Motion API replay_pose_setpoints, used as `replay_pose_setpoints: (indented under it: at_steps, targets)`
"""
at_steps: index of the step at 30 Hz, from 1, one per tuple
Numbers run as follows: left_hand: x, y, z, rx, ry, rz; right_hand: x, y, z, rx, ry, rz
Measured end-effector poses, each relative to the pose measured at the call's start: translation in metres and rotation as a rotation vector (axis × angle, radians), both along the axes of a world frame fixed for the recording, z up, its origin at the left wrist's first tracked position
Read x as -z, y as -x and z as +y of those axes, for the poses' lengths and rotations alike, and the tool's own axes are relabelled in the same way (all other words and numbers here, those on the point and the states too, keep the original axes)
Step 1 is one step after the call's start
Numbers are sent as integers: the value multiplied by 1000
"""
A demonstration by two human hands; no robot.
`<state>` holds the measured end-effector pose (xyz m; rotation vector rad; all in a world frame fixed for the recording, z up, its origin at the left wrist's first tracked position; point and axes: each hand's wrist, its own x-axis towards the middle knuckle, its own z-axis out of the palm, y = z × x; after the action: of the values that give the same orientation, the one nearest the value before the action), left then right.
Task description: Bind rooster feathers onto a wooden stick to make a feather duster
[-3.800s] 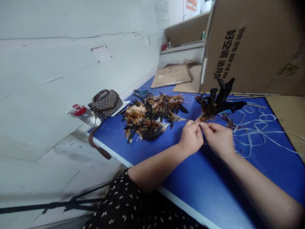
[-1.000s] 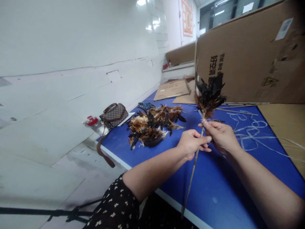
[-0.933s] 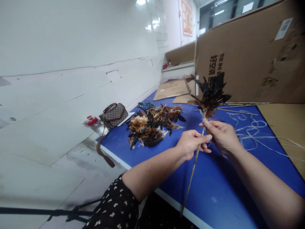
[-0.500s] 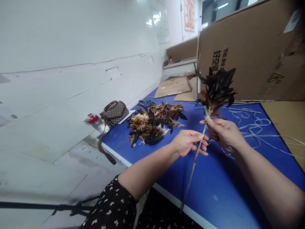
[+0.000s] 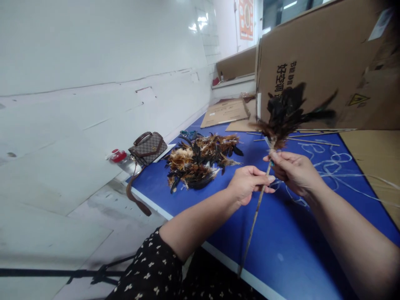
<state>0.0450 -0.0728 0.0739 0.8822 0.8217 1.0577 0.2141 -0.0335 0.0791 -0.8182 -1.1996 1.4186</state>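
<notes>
Along the wall (image 5: 103, 46), a blue table (image 5: 287, 241) bears feathers (image 5: 200, 160).

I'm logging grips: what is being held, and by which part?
A thin stick with feathers on top: right hand just below the feathers, left hand lower on the stick.

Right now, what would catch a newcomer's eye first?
Probably the dark feather tuft atop a thin stick in the left hand and right hand, before a cardboard box. Left of it, a feather heap lies on the blue table. Farther left, a patterned handbag sits beside a red-capped bottle.
</notes>
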Motion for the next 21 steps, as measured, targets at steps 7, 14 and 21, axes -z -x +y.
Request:
replay_pose_setpoints:
  at_steps: [7,14,21]
  targets:
    - [2,-24,9,-196,-23,152,6,2,7,111,8,4]
    - [36,-12,15,35,-7,179,28,-6,17,280,27,-26]
    - [61,71,19,-28,-86,588,69,-7,29,244,153,33]
